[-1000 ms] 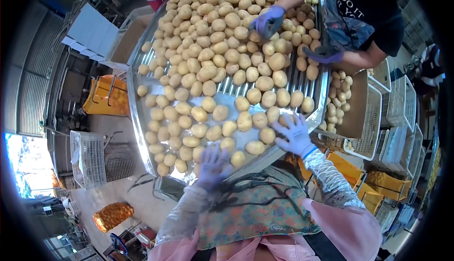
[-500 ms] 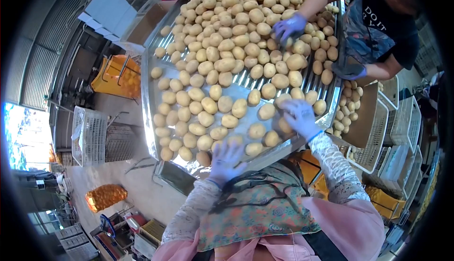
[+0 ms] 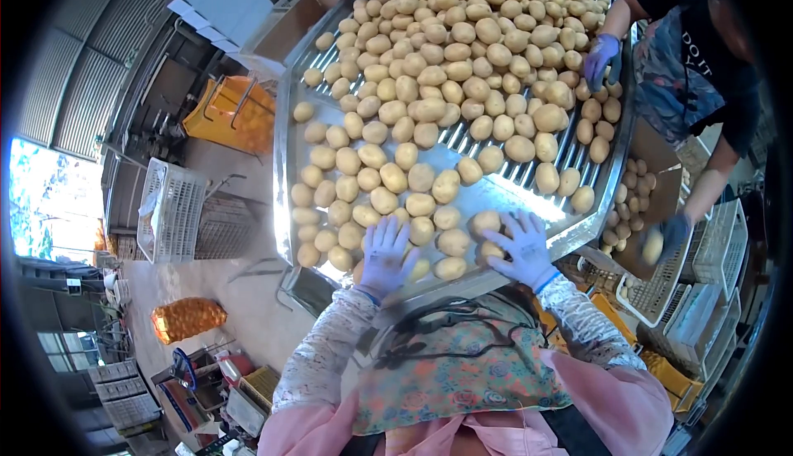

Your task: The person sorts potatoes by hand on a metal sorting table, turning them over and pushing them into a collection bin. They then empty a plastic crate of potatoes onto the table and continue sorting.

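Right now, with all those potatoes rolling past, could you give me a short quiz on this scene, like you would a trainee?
1. True or false: the left hand and the right hand are both gloved and spread flat over potatoes at the near end of the metal sorting table.
2. What does the co-worker's lower gloved hand hold at the right of the table?
A. a knife
B. a potato
C. a crate
3. Fill in: the netted sack on the floor at lower left is ____ in colour.

Key: 1 true; 2 B; 3 orange.
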`<action>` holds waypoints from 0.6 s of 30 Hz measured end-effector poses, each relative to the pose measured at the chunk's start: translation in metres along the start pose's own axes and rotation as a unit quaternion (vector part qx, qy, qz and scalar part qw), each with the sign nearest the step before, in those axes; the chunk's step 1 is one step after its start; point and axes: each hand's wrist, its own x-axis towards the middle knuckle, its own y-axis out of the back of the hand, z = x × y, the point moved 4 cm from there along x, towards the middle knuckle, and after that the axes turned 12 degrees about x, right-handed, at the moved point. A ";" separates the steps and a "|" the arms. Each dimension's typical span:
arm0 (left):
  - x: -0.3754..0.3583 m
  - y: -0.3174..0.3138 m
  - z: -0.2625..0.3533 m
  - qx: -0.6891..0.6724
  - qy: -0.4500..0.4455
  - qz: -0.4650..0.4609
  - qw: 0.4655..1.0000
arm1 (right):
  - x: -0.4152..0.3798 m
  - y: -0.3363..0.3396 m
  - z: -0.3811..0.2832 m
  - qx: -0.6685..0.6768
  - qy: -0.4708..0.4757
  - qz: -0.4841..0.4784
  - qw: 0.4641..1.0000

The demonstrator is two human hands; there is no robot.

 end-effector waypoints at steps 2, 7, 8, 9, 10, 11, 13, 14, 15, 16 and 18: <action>0.016 0.002 -0.003 -0.058 -0.001 0.028 0.998 | -0.007 0.007 -0.001 -0.050 -0.078 0.062 0.994; 0.112 -0.017 0.031 -0.002 -0.027 0.086 0.996 | 0.012 -0.028 -0.026 -0.007 -0.024 -0.017 1.000; 0.134 -0.029 0.042 -0.004 -0.029 0.088 0.996 | 0.015 -0.030 -0.028 -0.010 -0.026 -0.017 0.999; 0.155 -0.042 0.052 -0.037 -0.010 0.085 0.996 | 0.016 -0.033 -0.032 0.001 0.015 -0.032 0.999; 0.171 -0.045 0.057 -0.071 0.008 0.081 0.994 | 0.020 -0.033 -0.037 0.011 0.056 -0.046 0.997; 0.181 -0.048 0.059 -0.072 0.006 0.081 0.994 | 0.019 -0.028 -0.041 0.025 0.073 -0.035 0.996; 0.195 -0.056 0.062 -0.075 0.047 -0.088 0.992 | 0.012 -0.027 -0.027 0.080 0.068 -0.045 0.993; 0.198 -0.053 0.064 -0.076 0.044 -0.088 0.992 | 0.008 -0.028 -0.020 0.136 0.065 -0.054 0.987; 0.200 -0.055 0.067 -0.042 0.024 -0.143 0.989 | 0.011 -0.011 -0.019 0.202 0.009 -0.024 0.979; 0.201 -0.056 0.069 -0.006 0.006 -0.197 0.980 | 0.000 -0.018 -0.012 0.203 0.007 -0.022 0.979; 0.184 -0.052 0.081 -0.105 -0.002 -0.215 0.971 | -0.037 -0.035 0.025 0.436 -0.228 0.154 0.857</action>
